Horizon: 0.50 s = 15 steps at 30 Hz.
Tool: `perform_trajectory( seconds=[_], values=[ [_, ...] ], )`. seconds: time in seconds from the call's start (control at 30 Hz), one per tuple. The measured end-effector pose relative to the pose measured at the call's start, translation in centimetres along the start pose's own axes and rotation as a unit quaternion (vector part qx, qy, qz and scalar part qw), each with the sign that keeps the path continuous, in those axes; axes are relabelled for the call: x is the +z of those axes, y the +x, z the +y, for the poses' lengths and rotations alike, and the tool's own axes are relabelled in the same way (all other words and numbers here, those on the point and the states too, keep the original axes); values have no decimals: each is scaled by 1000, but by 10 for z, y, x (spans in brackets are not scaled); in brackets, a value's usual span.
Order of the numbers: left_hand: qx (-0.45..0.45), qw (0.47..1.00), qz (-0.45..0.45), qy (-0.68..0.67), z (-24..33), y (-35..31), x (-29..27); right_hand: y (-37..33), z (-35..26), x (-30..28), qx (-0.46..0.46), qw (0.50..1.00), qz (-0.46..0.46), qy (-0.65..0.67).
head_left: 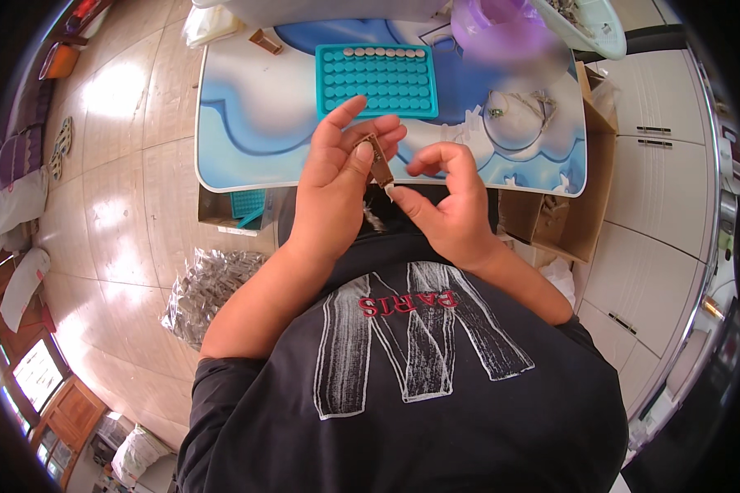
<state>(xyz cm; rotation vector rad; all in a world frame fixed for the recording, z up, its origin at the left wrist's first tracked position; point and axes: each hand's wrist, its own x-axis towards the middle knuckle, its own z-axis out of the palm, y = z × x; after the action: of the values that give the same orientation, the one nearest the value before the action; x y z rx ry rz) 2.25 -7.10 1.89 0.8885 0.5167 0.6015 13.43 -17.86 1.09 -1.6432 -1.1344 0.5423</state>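
At the near edge of the blue-and-white counter, fingers of the left hand pinch a small brown rectangular strip, probably light, stiff, best held by its sides; whether the right hand grips is unclear.

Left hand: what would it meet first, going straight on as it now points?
Likely the teal tray; a fingertip of the left hand overlaps its near edge in the picture. Depth is unclear, so the hand might pass above it.
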Motion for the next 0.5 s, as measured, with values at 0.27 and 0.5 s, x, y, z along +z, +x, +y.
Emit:
perform_trajectory(
  seconds=[0.27, 0.5],
  values=[
    [76, 994, 11, 77, 2, -2, 5, 2, -8, 19, 91, 978, -61, 176],
    [63, 998, 27, 11, 0, 0, 0, 1, -1, 15, 58, 990, -51, 115]
  ],
)
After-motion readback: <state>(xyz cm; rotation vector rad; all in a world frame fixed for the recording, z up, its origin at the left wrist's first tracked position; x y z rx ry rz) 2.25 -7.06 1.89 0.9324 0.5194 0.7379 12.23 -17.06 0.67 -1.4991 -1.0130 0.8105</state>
